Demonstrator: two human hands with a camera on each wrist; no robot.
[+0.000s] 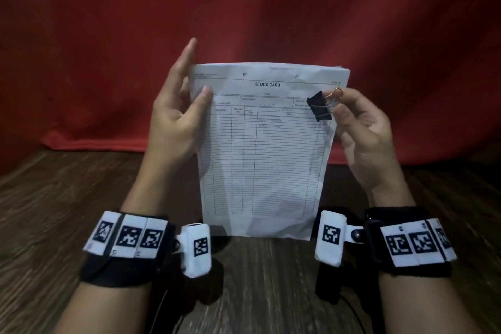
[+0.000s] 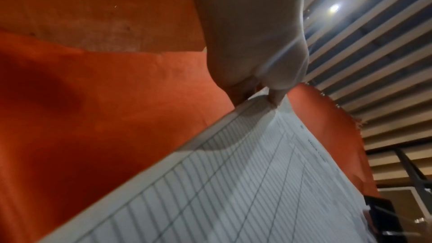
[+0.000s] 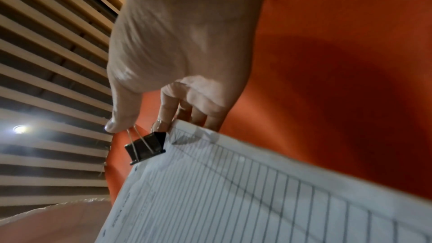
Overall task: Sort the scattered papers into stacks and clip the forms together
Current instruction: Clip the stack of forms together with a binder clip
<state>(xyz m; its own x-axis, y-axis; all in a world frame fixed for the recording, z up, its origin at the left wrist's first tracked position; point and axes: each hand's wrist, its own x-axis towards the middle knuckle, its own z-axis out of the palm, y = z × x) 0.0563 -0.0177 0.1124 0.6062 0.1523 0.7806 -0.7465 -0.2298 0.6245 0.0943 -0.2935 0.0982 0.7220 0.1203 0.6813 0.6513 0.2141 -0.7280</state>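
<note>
A stack of white "STOCK CARD" forms (image 1: 265, 157) stands upright in the air in front of me, its ruled face toward the head camera. My left hand (image 1: 187, 95) holds the stack's upper left edge, thumb on the front, fingers straight behind it. My right hand (image 1: 349, 111) pinches the wire handles of a black binder clip (image 1: 320, 106) at the stack's upper right edge. In the right wrist view the binder clip (image 3: 146, 147) sits at the forms' (image 3: 257, 200) corner; whether it bites the paper is unclear. The left wrist view shows the forms (image 2: 233, 182) under my thumb.
A dark wooden table (image 1: 54, 211) lies below the forms, with a red cloth (image 1: 244, 8) hanging behind it. Both wrists wear black bands with white marker tags (image 1: 127, 236). A slatted ceiling with a lamp (image 2: 334, 7) shows in the wrist views.
</note>
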